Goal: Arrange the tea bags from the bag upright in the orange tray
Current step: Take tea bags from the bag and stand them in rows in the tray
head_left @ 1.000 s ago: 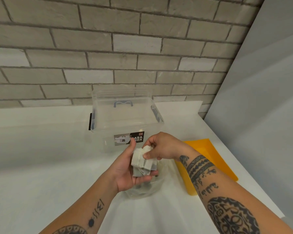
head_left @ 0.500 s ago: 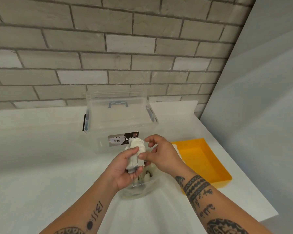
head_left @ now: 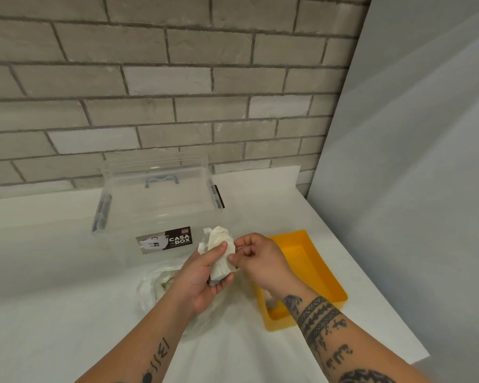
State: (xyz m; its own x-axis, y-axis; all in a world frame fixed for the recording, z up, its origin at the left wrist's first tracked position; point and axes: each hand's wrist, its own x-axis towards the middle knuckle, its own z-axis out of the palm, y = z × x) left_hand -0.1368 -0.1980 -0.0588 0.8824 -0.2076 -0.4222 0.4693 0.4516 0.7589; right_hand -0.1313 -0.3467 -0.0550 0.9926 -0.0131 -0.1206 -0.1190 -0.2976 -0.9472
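Head view: a small clump of tea bags (head_left: 217, 246) sat at the frame's centre, held above the surface (head_left: 53, 299). The left hand (head_left: 202, 277) gripped the clump from below, thumb pressed across its front. The right hand (head_left: 260, 261) pinched one edge between thumb and forefinger, so the two hands were close together. The tea bags looked light, soft and papery, easily crumpled or torn, and likely to cling to one another. I would judge a flat top corner the best place to take one, with a gentle pinch rather than a squeeze.

The clear bag (head_left: 152, 288) lay slumped on the surface just below and left of the hands, with more pale contents inside. The tray (head_left: 340, 297) stood right of centre, just beside the right hand, its walls low. Something pale lay at its lower end, partly hidden by the right forearm and too unclear to name.

A clear box (head_left: 155, 205) stood above the hands in the frame, near but apart. The surface's edge ran down the lower right, close to the tray, with a grey panel (head_left: 412, 189) beyond. Room looked open leftward and tight to the right.
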